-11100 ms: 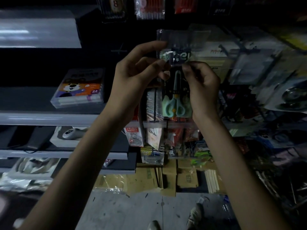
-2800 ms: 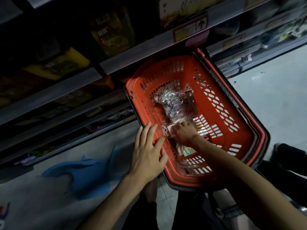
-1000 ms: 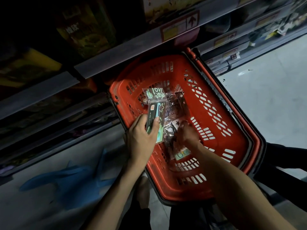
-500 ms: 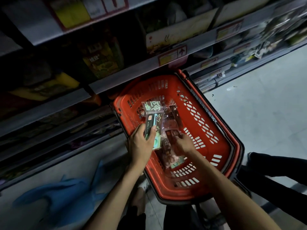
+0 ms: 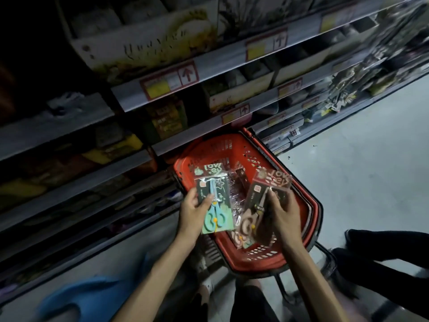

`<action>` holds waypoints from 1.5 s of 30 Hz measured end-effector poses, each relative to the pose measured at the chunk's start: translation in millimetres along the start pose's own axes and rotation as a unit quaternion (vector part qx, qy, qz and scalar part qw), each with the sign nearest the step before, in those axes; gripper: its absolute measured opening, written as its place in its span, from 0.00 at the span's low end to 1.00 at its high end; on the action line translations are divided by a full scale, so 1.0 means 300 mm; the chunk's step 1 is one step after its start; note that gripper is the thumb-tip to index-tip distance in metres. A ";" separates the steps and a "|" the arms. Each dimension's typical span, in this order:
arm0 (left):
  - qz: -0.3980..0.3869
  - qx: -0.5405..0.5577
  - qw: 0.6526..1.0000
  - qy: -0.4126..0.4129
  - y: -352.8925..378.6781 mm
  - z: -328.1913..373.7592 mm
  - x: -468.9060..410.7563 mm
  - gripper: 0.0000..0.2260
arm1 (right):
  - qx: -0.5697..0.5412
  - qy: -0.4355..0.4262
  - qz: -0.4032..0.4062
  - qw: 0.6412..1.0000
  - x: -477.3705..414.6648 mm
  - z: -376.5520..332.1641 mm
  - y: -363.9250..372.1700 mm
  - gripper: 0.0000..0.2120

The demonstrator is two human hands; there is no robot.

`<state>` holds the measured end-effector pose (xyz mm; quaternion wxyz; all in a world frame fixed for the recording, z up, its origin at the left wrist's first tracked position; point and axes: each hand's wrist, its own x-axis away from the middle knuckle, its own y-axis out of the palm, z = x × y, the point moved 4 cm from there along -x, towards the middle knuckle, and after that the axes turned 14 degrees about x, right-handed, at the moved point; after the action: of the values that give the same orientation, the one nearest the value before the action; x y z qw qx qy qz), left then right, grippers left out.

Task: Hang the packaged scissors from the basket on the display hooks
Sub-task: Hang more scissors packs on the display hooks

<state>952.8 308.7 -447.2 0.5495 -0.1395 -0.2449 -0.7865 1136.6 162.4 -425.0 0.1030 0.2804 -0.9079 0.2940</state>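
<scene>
An orange shopping basket (image 5: pixel 311 219) stands on the floor against low shelves. My left hand (image 5: pixel 193 213) grips a pack of teal-handled scissors (image 5: pixel 214 201) by its left edge, lifted above the basket's left side. My right hand (image 5: pixel 282 217) grips a pack of pink-handled scissors (image 5: pixel 260 201), tilted right over the basket's middle. Another pack (image 5: pixel 240 239) and crinkled clear wrapping (image 5: pixel 236 194) lie inside the basket below. No display hooks are in view.
Grey shelves (image 5: pixel 209 68) with red and yellow price tags and dim goods fill the left and top. Pale floor (image 5: pixel 371 170) lies to the right. A blue shoe (image 5: pixel 88 298) is at the lower left, a dark shoe (image 5: pixel 380 252) at the right.
My right hand has lifted a pink scissors pack out of the basket. My left hand has raised its teal pack higher. The view has tilted up and shows more shelves.
</scene>
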 end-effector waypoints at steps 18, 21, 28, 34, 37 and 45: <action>-0.198 -0.089 0.975 0.040 0.089 0.210 0.296 0.19 | -0.084 -0.103 0.140 0.981 0.476 -0.146 -0.358 0.15; -0.226 -0.100 0.967 0.063 0.132 0.228 0.381 0.17 | -0.088 -0.098 0.193 0.972 0.566 -0.126 -0.431 0.13; -0.307 -0.133 0.938 0.093 0.260 0.209 0.668 0.07 | -0.121 -0.073 0.302 0.943 0.834 -0.013 -0.585 0.02; -0.380 -0.143 0.909 0.092 0.334 0.164 0.958 0.05 | -0.095 -0.037 0.380 0.919 1.126 0.119 -0.722 0.02; -0.430 -0.151 0.885 0.095 0.373 0.129 1.101 0.05 | -0.079 -0.023 0.415 0.906 1.284 0.189 -0.788 0.02; -0.558 -0.143 0.817 -0.027 0.531 -0.007 1.433 0.10 | -0.065 0.032 0.535 0.842 1.641 0.289 -0.958 0.11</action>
<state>948.0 -78.7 -201.9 -0.0163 -0.0767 -0.1802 -0.9805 894.0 -302.1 -184.9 -0.0236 -0.2659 -0.9300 0.2527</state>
